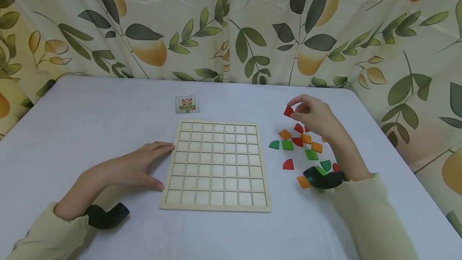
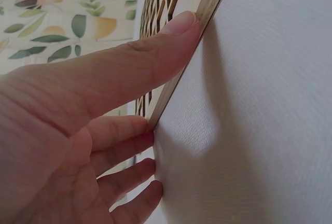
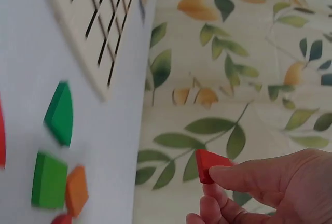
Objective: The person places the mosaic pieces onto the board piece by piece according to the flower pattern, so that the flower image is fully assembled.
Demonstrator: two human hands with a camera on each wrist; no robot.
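Note:
My right hand pinches a red tile between thumb and fingertips, held up above the far right part of the table. Its full outline is partly covered by the fingers. Flat on the table lies a square wooden grid board with bare cells. The left hand touches the board's left edge with straight fingers and thumb; in the left wrist view the thumb rests on the rim. Below the right hand lie loose tiles, among them a green square, an orange square and a red quarter-round tile.
Behind the board lies a small pattern card with an orange, red and green figure on a grid. A white cloth covers the table. A leafy, fruit-printed curtain hangs along the back. Black bands sit on both wrists.

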